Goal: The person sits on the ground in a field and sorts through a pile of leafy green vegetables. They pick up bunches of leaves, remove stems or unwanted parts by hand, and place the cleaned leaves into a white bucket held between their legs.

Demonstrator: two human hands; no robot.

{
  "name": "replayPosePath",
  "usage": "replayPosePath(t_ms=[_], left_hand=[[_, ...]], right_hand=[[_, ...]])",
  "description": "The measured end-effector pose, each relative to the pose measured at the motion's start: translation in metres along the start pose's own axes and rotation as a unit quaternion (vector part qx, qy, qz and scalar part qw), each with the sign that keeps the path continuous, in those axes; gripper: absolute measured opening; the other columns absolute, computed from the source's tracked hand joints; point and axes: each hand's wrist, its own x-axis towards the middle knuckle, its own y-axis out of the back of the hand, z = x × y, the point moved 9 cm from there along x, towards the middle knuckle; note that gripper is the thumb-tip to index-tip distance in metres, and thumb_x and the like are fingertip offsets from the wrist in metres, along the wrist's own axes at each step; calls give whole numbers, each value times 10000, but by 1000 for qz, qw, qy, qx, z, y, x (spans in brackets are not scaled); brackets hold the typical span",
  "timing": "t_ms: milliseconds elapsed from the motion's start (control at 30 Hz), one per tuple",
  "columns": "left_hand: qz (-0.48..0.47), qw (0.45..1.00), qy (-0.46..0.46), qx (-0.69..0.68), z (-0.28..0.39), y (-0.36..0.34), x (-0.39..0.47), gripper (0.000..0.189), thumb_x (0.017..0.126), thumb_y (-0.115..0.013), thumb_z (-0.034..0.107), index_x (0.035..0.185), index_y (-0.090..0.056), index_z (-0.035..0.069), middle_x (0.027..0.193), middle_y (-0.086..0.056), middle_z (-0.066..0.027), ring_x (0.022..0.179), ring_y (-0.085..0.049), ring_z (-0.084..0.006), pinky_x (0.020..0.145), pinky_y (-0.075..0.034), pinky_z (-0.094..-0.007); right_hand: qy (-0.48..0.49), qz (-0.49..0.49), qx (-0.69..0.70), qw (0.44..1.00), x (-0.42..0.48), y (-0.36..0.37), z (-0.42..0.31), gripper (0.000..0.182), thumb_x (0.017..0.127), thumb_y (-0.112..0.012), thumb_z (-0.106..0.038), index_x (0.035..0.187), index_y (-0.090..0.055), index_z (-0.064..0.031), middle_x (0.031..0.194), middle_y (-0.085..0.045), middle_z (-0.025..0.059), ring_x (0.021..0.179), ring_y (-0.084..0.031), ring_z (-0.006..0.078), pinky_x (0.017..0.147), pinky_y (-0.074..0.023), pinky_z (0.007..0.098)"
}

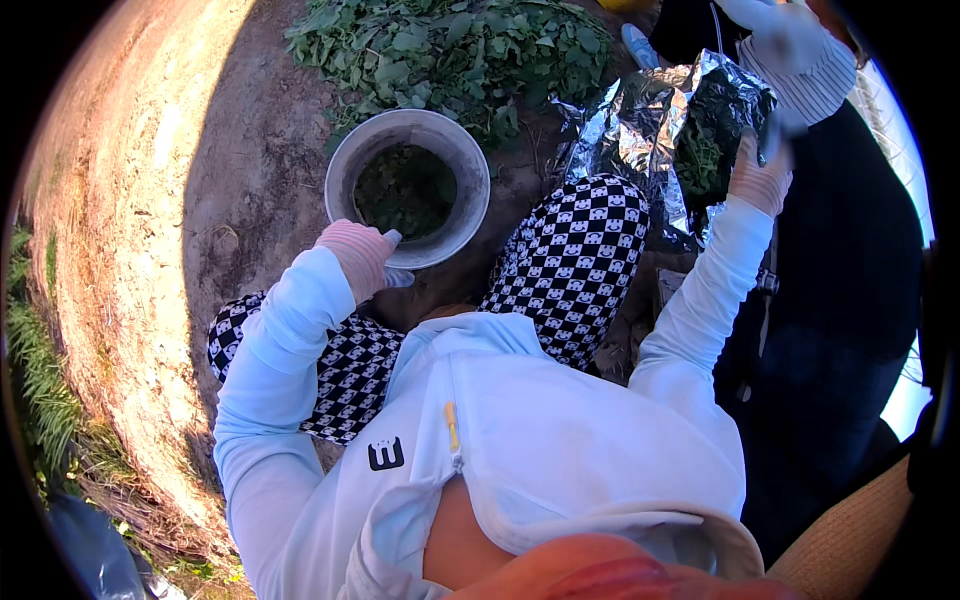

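My left hand (358, 256), in a pink striped glove with grey fingertips, grips the near rim of a round metal-grey bucket (471, 217). Chopped-looking green leaves (405, 187) lie down inside the bucket, partly in shadow. Out to the right, my gloved right hand (759, 174) is at the right edge of a crumpled silver foil bag (645, 135). The bag's mouth gapes and leafy greens (701, 154) show within. Blur hides the right fingers, so their hold on the foil is unclear.
A broad heap of cut leafy greens (457, 56) lies on bare soil (262, 150) beyond the bucket. My knees in checkered trousers (577, 255) flank the bucket. Close on the right is another person in dark clothes (840, 247), with a striped cap (806, 79). Grass (37, 360) grows at far left.
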Motion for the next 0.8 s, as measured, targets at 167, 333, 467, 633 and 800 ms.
replayPosePath(t_ms=[167, 333, 467, 633, 800], left_hand=[[-22, 999, -32, 26, 6, -11, 14, 561, 881, -575, 478, 1189, -565, 10, 832, -675, -173, 845, -656, -345, 771, -512, -420], [-67, 998, 8, 19, -4, -18, 18, 398, 873, -624, 371, 1093, -618, 39, 894, -699, -126, 881, -679, -282, 767, -515, -377], [-65, 997, -19, 22, -6, -27, 25, 516, 879, -579, 487, 1117, -592, 29, 875, -683, -146, 874, -661, -296, 777, -490, -385], [-74, 996, -49, -3, -1, -31, 22, 495, 875, -592, 473, 1091, -603, 27, 879, -687, -143, 874, -657, -297, 795, -475, -386], [-92, 995, -34, -5, -9, -30, 24, 503, 875, -588, 481, 1085, -615, 25, 853, -688, -141, 854, -659, -302, 785, -477, -387]], right_hand=[[217, -265, 342, 875, 1, -142, -149, 490, 866, -634, -493, 1208, -644, -141, 1110, -672, 114, 1033, -622, 229, 942, -439, 298], [344, -451, -70, 821, -63, -360, -243, 621, 937, -394, -583, 1292, -560, -101, 1307, -560, 150, 1204, -518, 344, 1016, -399, 392], [167, -562, -117, 802, -125, -461, -196, 667, 956, -303, -591, 1405, -440, -117, 1472, -387, 137, 1346, -372, 359, 1119, -291, 442], [102, -604, -70, 787, -206, -484, -167, 764, 904, -328, -671, 1454, -365, -142, 1506, -337, 136, 1380, -319, 355, 1136, -250, 416], [80, -558, -50, 825, -163, -479, -159, 603, 935, -381, -580, 1310, -555, -142, 1366, -517, 142, 1263, -473, 345, 1064, -355, 412]])
